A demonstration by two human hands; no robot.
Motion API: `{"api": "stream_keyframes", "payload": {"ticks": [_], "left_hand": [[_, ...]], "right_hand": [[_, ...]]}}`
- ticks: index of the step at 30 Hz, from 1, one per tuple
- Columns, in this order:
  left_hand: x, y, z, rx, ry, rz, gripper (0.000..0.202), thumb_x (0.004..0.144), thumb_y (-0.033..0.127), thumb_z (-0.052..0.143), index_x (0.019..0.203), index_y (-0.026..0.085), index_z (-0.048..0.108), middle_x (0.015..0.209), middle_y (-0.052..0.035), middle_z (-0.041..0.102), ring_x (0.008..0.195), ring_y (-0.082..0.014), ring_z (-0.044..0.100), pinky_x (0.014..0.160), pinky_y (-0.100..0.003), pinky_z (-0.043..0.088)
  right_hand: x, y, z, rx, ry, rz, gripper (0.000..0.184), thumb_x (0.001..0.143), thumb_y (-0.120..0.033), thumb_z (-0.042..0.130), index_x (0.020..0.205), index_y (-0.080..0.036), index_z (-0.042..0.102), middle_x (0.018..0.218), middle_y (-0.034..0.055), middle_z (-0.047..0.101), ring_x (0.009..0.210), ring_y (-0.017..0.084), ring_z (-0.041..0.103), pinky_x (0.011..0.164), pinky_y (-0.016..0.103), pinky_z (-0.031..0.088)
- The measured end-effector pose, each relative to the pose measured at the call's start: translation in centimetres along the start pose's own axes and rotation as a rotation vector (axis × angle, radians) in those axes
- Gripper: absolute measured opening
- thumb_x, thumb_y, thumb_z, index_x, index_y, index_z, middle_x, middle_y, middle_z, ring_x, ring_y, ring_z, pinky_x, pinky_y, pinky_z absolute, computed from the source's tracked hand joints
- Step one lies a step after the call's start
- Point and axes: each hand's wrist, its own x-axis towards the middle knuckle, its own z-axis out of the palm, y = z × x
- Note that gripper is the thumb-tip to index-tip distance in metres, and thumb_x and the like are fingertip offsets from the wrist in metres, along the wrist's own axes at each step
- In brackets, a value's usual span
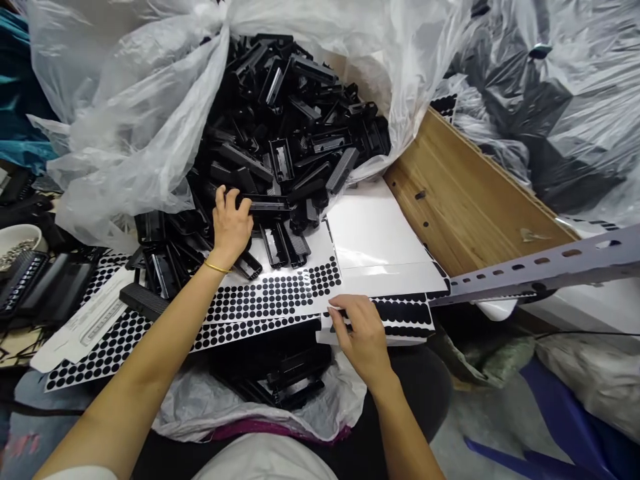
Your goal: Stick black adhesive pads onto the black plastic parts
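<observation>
My left hand [233,223] reaches into a heap of black plastic parts [280,157]. Its fingers curl over the near end of one long black part [270,205]. My right hand [363,333] is at the lower right edge of a white sheet of round black stickers [275,293]. Thumb and forefinger there are bent into a pinch; whatever lies between the tips is too small to make out. Beneath that hand is a stack of sheets with black strips [405,313]. A few black parts lie on the dotted sheet between my hands.
Clear plastic bags [140,113] surround the heap. To the right are a wooden panel [475,193] and a perforated metal rail [530,260]. An open bag of black parts [270,373] rests below the sheets. A bowl of screws [23,243] and a flat white carton [85,323] are at left.
</observation>
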Motion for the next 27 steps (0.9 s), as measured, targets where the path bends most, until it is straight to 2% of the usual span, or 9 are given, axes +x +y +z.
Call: {"api": "stream_keyframes", "payload": {"ticks": [3, 5, 8, 10, 12, 16, 20, 24, 27], "left_hand": [[-1.8, 0.9, 0.1, -0.043, 0.058, 0.039, 0.036, 0.082, 0.02, 0.045, 0.118, 0.017, 0.051, 0.146, -0.0175, 0.029, 0.139, -0.036, 0.012, 0.105, -0.062, 0.016], [-3.6, 2.6, 0.4, -0.113, 0.078, 0.118, 0.035, 0.083, 0.023, 0.046, 0.117, 0.016, 0.052, 0.144, -0.0183, 0.031, 0.138, -0.0353, 0.016, 0.106, -0.061, 0.014], [-6.2, 5.6, 1.7, -0.284, -0.045, 0.302, 0.032, 0.088, 0.028, 0.043, 0.115, 0.015, 0.054, 0.132, -0.0171, 0.047, 0.129, -0.0279, 0.036, 0.106, -0.051, 0.028], [-7.3, 7.1, 2.7, -0.281, -0.128, 0.341, 0.042, 0.087, 0.037, 0.044, 0.123, 0.016, 0.05, 0.138, -0.0176, 0.041, 0.131, -0.0307, 0.033, 0.105, -0.052, 0.029], [-7.8, 7.8, 3.5, -0.211, -0.182, 0.326, 0.052, 0.085, 0.044, 0.048, 0.131, 0.02, 0.044, 0.147, -0.0161, 0.029, 0.136, -0.0362, 0.022, 0.105, -0.059, 0.023], [-8.0, 6.8, 4.0, -0.075, -0.218, 0.303, 0.055, 0.084, 0.044, 0.049, 0.136, 0.028, 0.039, 0.152, -0.0127, 0.02, 0.139, -0.0363, 0.013, 0.106, -0.062, 0.013], [-8.1, 5.1, 3.6, 0.005, -0.21, 0.273, 0.054, 0.084, 0.043, 0.05, 0.135, 0.028, 0.041, 0.151, -0.0138, 0.023, 0.138, -0.0347, 0.017, 0.107, -0.058, 0.015], [-8.0, 4.0, 3.1, 0.05, -0.235, 0.278, 0.051, 0.085, 0.042, 0.048, 0.134, 0.03, 0.041, 0.149, -0.0115, 0.029, 0.137, -0.0335, 0.022, 0.107, -0.055, 0.019], [-8.0, 3.4, 2.5, 0.059, -0.225, 0.261, 0.048, 0.086, 0.041, 0.046, 0.133, 0.029, 0.043, 0.146, -0.0111, 0.033, 0.136, -0.0354, 0.024, 0.107, -0.056, 0.02]], "right_hand": [[0.6, 0.5, 1.0, -0.208, -0.048, 0.011, 0.015, 0.088, -0.02, 0.045, 0.09, -0.018, 0.059, 0.091, 0.009, 0.065, 0.09, 0.023, 0.056, 0.083, 0.041, 0.043], [0.6, 0.9, 1.3, -0.239, -0.081, 0.027, 0.016, 0.089, -0.019, 0.043, 0.088, -0.018, 0.059, 0.093, 0.0088, 0.065, 0.092, 0.023, 0.056, 0.084, 0.041, 0.042], [0.6, 1.3, 1.1, -0.23, -0.093, 0.042, 0.018, 0.089, -0.019, 0.042, 0.084, -0.02, 0.059, 0.089, 0.0072, 0.065, 0.089, 0.022, 0.056, 0.082, 0.039, 0.042], [0.5, 1.3, 0.8, -0.249, -0.067, 0.053, 0.018, 0.09, -0.019, 0.042, 0.086, -0.02, 0.059, 0.09, 0.0076, 0.065, 0.09, 0.022, 0.056, 0.082, 0.04, 0.043], [0.4, 1.2, 0.5, -0.276, -0.034, 0.052, 0.017, 0.09, -0.021, 0.043, 0.089, -0.019, 0.059, 0.095, 0.0091, 0.065, 0.093, 0.023, 0.056, 0.084, 0.041, 0.042], [-0.5, 0.2, 0.4, -0.267, -0.04, -0.015, 0.017, 0.089, -0.02, 0.044, 0.095, -0.018, 0.059, 0.105, 0.011, 0.064, 0.102, 0.024, 0.055, 0.092, 0.044, 0.041], [-2.1, -1.2, 2.6, -0.245, -0.168, -0.098, 0.024, 0.089, -0.02, 0.043, 0.108, -0.016, 0.057, 0.118, 0.013, 0.061, 0.114, 0.026, 0.052, 0.099, 0.047, 0.039], [-3.1, -1.9, 5.1, -0.279, -0.253, -0.098, 0.03, 0.087, -0.022, 0.046, 0.115, -0.014, 0.055, 0.125, 0.0185, 0.056, 0.118, 0.033, 0.049, 0.096, 0.054, 0.038], [-2.6, -1.6, 4.7, -0.216, -0.266, -0.165, 0.028, 0.088, -0.023, 0.044, 0.112, -0.015, 0.057, 0.118, 0.0166, 0.061, 0.112, 0.03, 0.055, 0.095, 0.051, 0.041]]}}
